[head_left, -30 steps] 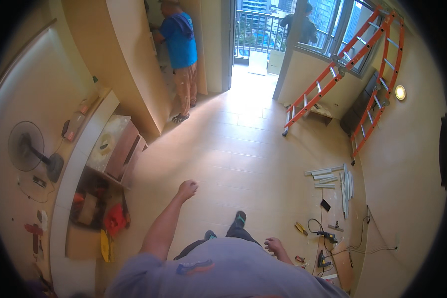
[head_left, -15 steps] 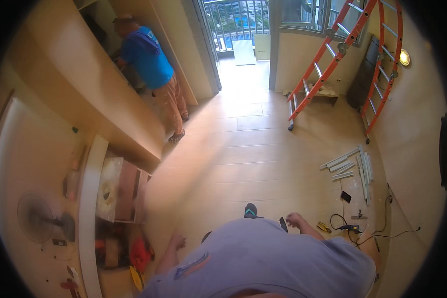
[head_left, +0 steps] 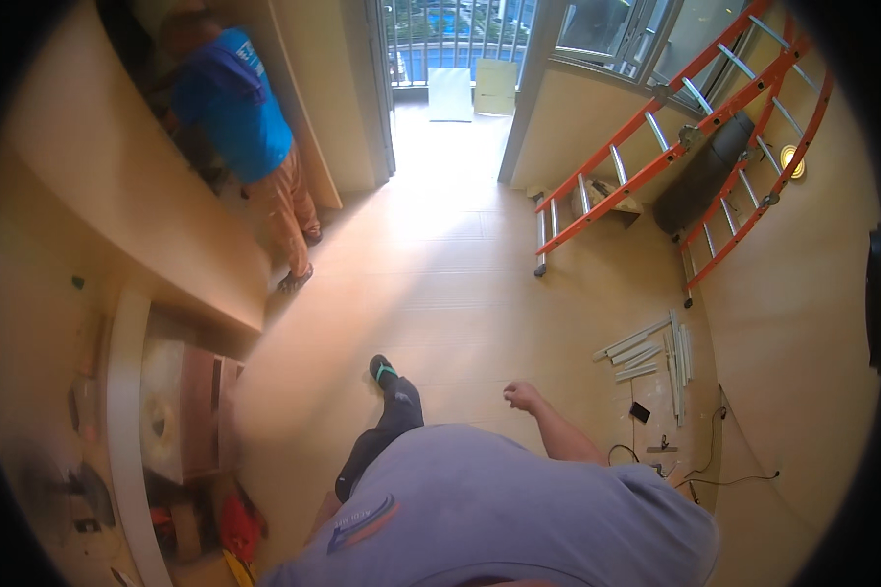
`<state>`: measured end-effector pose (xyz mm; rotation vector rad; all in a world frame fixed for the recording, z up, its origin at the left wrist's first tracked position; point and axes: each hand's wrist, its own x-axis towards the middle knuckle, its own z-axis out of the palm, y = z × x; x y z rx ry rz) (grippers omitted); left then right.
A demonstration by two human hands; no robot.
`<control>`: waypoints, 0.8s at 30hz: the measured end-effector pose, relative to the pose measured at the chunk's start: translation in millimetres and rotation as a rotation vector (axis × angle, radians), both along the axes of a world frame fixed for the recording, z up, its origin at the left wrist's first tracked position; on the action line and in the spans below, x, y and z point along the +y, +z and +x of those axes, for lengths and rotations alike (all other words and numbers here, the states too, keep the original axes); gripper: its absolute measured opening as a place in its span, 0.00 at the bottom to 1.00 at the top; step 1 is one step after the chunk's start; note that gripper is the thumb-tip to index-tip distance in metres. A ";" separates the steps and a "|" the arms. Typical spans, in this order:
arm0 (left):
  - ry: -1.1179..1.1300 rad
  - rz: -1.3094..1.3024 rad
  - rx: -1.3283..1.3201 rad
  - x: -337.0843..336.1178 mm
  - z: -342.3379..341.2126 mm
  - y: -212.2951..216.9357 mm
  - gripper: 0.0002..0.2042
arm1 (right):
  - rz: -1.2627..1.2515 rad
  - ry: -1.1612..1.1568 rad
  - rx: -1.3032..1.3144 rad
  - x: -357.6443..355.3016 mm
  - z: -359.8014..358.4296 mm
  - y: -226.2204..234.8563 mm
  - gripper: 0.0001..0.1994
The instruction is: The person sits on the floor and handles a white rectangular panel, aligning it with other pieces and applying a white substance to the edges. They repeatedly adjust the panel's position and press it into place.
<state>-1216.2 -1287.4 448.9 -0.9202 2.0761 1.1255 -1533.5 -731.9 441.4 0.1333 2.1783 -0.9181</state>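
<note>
My right hand [head_left: 524, 395] hangs over the tiled floor, ahead of my grey shirt [head_left: 529, 499]. Its fingers are loosely bent, and I see nothing held in them. My left hand is out of sight; only a sliver of the left arm [head_left: 324, 513] shows beside the shirt. One of my legs, in dark trousers [head_left: 387, 435], is stretched forward, with a dark sandal with a green strap [head_left: 383, 369] on the foot. Nearest to the right hand, on the floor, lie several pale strips [head_left: 639, 352] and a black phone-like slab [head_left: 640, 412].
At the left a person in a blue shirt [head_left: 235, 108] leans into a tall wooden cabinet [head_left: 157, 186]. An orange ladder [head_left: 646, 176] stands at the right by the window. A wooden drawer unit [head_left: 191, 411] is at the lower left. Black cables [head_left: 724, 479] trail along the right wall.
I have stepped forward, one leg now out ahead. My right hand swung forward and left; my left hand has gone out of view. The view has shifted, and the co-worker stays at the cabinet.
</note>
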 end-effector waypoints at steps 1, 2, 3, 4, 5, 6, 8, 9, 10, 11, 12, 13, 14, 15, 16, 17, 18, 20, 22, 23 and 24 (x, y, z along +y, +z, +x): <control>-0.039 0.007 -0.001 -14.1 -35.5 -9.2 0.08 | 0.002 -0.032 -0.027 0.3 -0.5 -3.4 0.17; -0.083 -0.001 -0.008 -31.5 -69.5 -12.3 0.08 | -0.004 -0.059 -0.052 -4.7 -1.7 -6.8 0.17; -0.133 -0.011 -0.013 -51.9 -104.6 -16.0 0.08 | -0.007 -0.089 -0.077 -7.9 -1.8 -5.7 0.17; -0.206 -0.034 -0.020 -74.8 -140.2 -18.3 0.08 | 0.012 -0.152 -0.149 -9.7 -0.6 0.9 0.17; -0.303 -0.075 -0.031 -100.3 -179.4 -20.6 0.08 | 0.024 -0.207 -0.223 -14.8 1.5 10.2 0.16; -0.422 -0.124 -0.029 -124.0 -222.6 -23.0 0.08 | 0.032 -0.260 -0.293 -23.2 -2.7 18.5 0.16; -0.847 -0.358 0.004 -162.5 -325.9 -24.8 0.06 | 0.054 -0.356 -0.279 -31.5 -15.7 24.3 0.15; -1.091 -0.513 0.019 -177.4 -373.1 -20.3 0.05 | 0.062 -0.397 -0.279 -36.6 -20.3 24.2 0.15; -0.665 -0.327 0.027 -185.8 -415.9 -15.8 0.04 | 0.050 -0.473 -0.294 -41.8 -21.5 21.8 0.15; -1.274 -0.727 0.280 -200.5 -458.8 -9.1 0.05 | 0.028 -0.535 -0.301 -51.5 -32.1 16.0 0.15; -0.924 -0.458 0.196 -177.1 -500.7 -2.1 0.05 | 0.026 -0.625 -0.309 -51.8 -35.8 14.6 0.15; -0.429 -0.134 0.184 -154.5 -541.2 10.2 0.04 | 0.014 -0.635 -0.305 -55.6 -41.7 14.8 0.15; -0.011 0.044 0.213 -130.8 -582.0 29.6 0.04 | -0.004 -0.646 -0.306 -60.8 -46.6 15.1 0.15; -0.092 0.079 0.299 -91.6 -613.5 52.9 0.06 | -0.010 -0.671 -0.311 -61.7 -44.5 15.2 0.15; -0.111 0.132 0.291 -68.8 -641.2 69.5 0.07 | -0.029 -0.679 -0.287 -69.9 -51.0 13.1 0.15; -0.129 0.201 0.315 -63.4 -660.8 71.1 0.09 | -0.060 -0.665 -0.255 -83.5 -66.2 8.4 0.15; -0.226 0.173 0.344 -45.7 -678.5 75.9 0.11 | -0.080 -0.668 -0.224 -89.6 -77.3 3.7 0.14; -0.431 0.196 0.329 -4.0 -706.7 73.9 0.13 | -0.086 -0.557 -0.153 -76.6 -80.3 -27.1 0.15; -0.578 0.171 0.226 12.7 -721.7 70.3 0.14 | -0.033 -0.471 -0.086 -75.6 -104.4 -38.4 0.16; -0.595 0.123 0.194 8.7 -726.5 70.3 0.14 | 0.024 -0.445 -0.053 -80.7 -122.2 -35.1 0.17; -0.606 0.081 0.163 0.6 -728.0 62.2 0.15 | 0.088 -0.414 -0.017 -80.0 -142.0 -31.8 0.18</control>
